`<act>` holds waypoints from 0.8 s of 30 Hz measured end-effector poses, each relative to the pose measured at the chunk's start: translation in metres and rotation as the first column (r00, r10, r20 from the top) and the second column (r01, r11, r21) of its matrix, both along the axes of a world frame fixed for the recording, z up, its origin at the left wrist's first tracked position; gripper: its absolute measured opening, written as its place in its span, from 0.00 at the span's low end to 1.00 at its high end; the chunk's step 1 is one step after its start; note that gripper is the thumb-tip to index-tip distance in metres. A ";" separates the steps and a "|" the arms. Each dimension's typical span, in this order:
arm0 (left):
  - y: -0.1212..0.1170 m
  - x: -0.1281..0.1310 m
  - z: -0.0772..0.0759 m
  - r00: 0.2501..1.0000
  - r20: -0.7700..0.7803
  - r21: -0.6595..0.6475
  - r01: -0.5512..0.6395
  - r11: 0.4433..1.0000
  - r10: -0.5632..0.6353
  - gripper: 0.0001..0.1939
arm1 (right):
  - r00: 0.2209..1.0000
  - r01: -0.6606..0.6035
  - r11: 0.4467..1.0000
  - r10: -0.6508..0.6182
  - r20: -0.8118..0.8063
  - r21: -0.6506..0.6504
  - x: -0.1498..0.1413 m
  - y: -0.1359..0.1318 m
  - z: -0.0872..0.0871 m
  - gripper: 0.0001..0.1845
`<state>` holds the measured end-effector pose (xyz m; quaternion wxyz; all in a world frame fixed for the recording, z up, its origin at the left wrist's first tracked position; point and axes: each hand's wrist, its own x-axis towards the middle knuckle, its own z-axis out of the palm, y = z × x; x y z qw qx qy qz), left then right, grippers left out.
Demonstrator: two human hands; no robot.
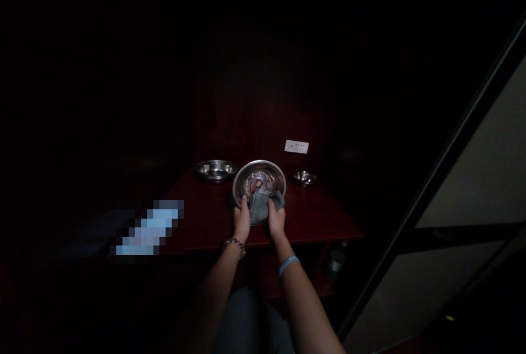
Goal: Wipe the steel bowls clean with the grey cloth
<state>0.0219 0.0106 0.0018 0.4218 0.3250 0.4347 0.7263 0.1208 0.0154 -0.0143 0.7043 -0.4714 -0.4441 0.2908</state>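
Note:
A shiny metal basin is tilted toward me above the table, and a small label with red and white on it shows inside. My left hand is closed on the near left rim, its thumb up beside the cloth's edge. Draped over the near rim is a grey cloth. My right hand is closed on the cloth's right part, thumb on top, pressing it against the basin. The fingers of both hands are mostly hidden beneath the basin and cloth.
On the dark red table stand a wide metal dish at the back left and a small metal bowl at the back right. A white socket plate is on the wall. Below the tabletop stands a bottle. Surroundings are very dark.

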 end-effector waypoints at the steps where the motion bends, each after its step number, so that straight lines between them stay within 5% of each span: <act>1: 0.000 0.000 0.000 1.000 0.001 0.001 -0.001 1.000 0.001 0.20 | 1.000 0.004 1.000 -0.004 0.001 0.002 0.000 0.000 0.000 0.18; 24: 0.005 -0.002 -0.004 0.998 -0.054 -0.026 -0.023 0.999 0.022 0.19 | 1.000 0.003 1.000 -0.003 -0.006 0.003 -0.001 -0.004 0.003 0.17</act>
